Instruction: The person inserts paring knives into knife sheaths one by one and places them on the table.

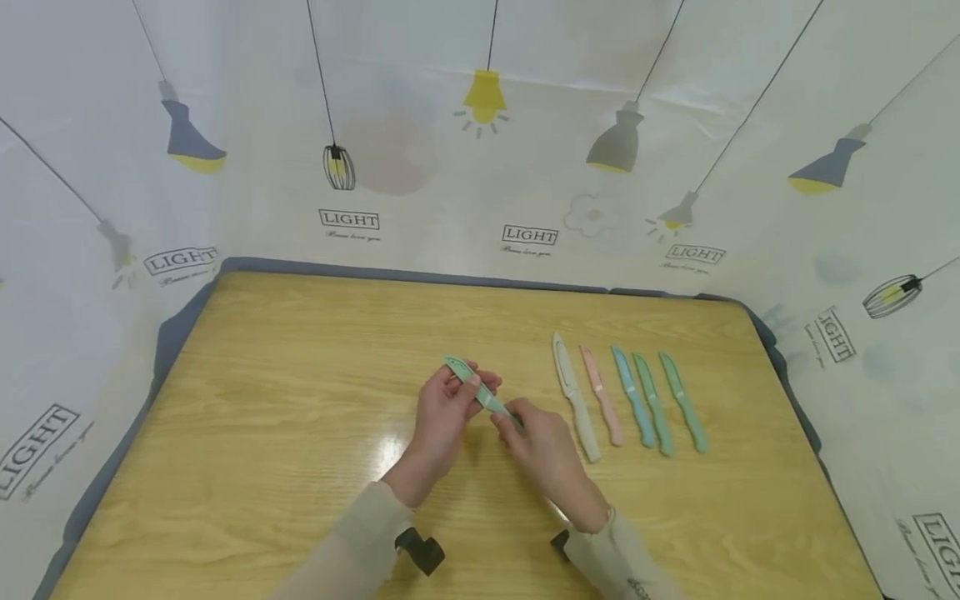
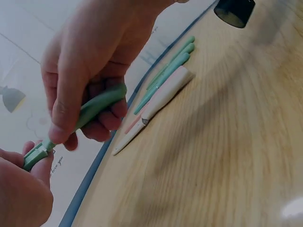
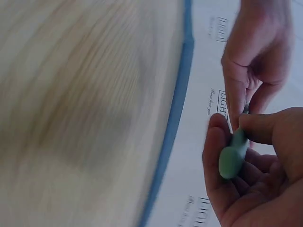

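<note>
Above the table, both hands hold a light green knife (image 1: pixel 489 400) with a matching green sheath over its blade. My left hand (image 1: pixel 441 414) pinches the sheathed end between thumb and fingers. The right hand (image 1: pixel 551 448) grips the handle, which shows clearly in the left wrist view as a smooth green handle (image 2: pixel 102 105) with fingers around it. In the right wrist view the rounded butt of the handle (image 3: pixel 230 162) faces the camera, with the left hand (image 3: pixel 258 56) beyond it.
To the right lie several knives in a row: a large off-white knife (image 1: pixel 577 408), a pink one (image 1: pixel 602 397), a blue one (image 1: pixel 633 397) and two green ones, the inner (image 1: pixel 654 406) and the outer (image 1: pixel 684 403). A lamp-patterned cloth (image 1: pixel 435 225) stands around the wooden table (image 1: pixel 300 358).
</note>
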A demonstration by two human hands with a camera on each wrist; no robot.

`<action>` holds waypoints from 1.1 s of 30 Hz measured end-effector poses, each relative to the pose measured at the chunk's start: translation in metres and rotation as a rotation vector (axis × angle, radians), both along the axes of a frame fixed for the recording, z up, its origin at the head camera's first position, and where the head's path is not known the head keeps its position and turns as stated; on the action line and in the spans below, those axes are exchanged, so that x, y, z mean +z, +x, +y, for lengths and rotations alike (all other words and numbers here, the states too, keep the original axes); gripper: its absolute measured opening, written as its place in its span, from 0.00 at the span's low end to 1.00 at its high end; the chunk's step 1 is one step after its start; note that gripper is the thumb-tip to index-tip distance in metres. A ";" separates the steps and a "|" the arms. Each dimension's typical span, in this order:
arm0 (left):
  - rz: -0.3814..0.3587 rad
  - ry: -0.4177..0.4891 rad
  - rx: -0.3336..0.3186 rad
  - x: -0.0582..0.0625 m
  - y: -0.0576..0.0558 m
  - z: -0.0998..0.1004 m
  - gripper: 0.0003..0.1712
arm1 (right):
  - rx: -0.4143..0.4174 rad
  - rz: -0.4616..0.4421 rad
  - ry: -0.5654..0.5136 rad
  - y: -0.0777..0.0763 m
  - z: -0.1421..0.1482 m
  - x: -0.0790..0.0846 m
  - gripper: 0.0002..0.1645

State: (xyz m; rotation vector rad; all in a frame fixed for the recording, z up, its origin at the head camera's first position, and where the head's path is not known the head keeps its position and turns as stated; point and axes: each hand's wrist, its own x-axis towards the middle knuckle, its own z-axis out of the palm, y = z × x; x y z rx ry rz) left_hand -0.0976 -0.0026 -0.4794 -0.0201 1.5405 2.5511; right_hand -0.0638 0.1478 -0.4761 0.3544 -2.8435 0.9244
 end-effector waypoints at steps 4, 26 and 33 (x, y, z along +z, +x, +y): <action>-0.004 -0.036 -0.031 0.002 -0.004 0.003 0.20 | -0.001 0.123 0.203 -0.002 0.012 0.003 0.13; -0.029 -0.427 0.089 0.002 -0.018 -0.118 0.25 | -0.359 -0.198 0.302 -0.017 0.244 -0.009 0.31; -0.052 -0.483 0.060 0.001 -0.015 -0.147 0.25 | -0.375 -0.345 0.324 -0.012 0.273 -0.020 0.27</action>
